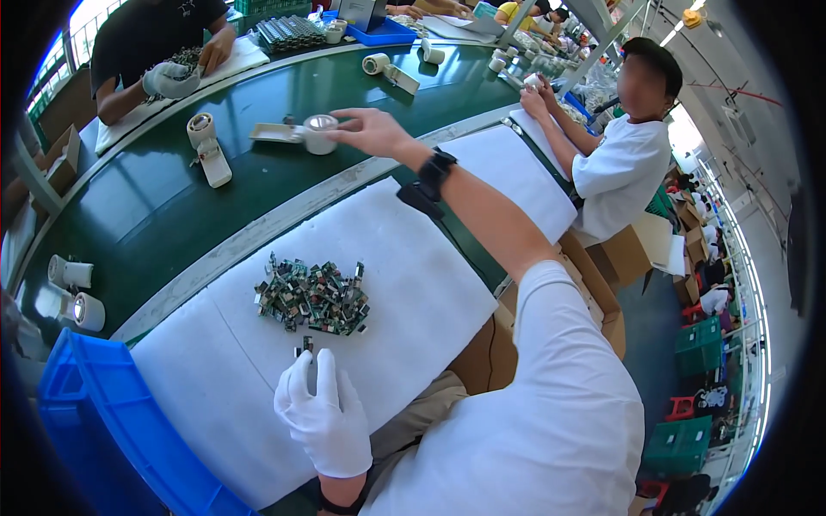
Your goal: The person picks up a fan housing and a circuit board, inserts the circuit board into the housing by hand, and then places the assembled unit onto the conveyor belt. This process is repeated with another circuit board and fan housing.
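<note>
My left hand (pixel 323 421), in a white glove, is over the white work mat (pixel 215 378). It pinches a small green circuit board (pixel 304 345) at its fingertips. Just beyond lies a heap of similar small circuit boards (pixel 311 297). My right hand (pixel 372 133), bare and with a black band at the wrist, reaches across to the green conveyor belt (pixel 258 193). Its thumb and fingers grip the side of a white round-headed device (pixel 321 135). A flat cream-coloured open part (pixel 275 132) sticks out to the left of that device.
Another white device (pixel 206 150) lies further left on the belt, with more (pixel 391 73) at the far side. A blue plastic bin (pixel 129 413) stands at my left. Co-workers sit across the belt and to my right (pixel 632 146). Cardboard boxes (pixel 624 249) stand at right.
</note>
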`<state>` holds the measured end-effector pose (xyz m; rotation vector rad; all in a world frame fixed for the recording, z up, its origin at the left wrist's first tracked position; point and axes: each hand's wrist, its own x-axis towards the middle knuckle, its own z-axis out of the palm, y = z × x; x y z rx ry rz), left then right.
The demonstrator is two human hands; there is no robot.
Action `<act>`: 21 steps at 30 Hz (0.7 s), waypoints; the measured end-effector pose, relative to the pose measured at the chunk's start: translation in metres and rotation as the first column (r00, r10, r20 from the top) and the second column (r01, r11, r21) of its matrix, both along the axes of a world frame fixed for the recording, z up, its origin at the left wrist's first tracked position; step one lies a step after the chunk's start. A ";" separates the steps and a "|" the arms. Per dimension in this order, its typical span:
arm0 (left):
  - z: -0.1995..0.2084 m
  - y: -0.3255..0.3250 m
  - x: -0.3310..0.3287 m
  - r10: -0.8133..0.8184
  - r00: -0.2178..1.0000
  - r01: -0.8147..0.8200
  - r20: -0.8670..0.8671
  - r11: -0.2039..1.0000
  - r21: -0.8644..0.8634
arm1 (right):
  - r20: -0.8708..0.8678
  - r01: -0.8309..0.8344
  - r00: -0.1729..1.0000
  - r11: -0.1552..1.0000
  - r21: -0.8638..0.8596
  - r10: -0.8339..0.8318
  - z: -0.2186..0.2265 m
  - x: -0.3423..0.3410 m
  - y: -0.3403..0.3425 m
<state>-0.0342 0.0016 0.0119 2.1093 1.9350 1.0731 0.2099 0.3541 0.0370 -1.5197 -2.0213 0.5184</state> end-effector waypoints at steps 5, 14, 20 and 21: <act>0.006 0.000 0.001 0.016 1.000 -0.015 0.018 0.999 -0.048 | 0.095 -0.074 0.992 0.996 -0.046 0.078 0.006 0.010 0.036; 0.007 0.016 0.006 0.056 0.985 -0.072 -0.165 0.993 -0.092 | 0.537 0.478 0.647 0.836 0.269 -0.542 -0.010 0.190 0.098; 0.002 0.008 -0.001 0.025 0.996 -0.029 -0.089 0.999 -0.040 | 0.341 0.405 0.795 0.857 0.318 -0.502 -0.042 0.188 0.128; 0.003 0.006 -0.002 -0.005 0.998 0.003 -0.063 0.999 -0.038 | 0.332 0.396 0.804 0.862 0.318 -0.492 -0.042 0.185 0.136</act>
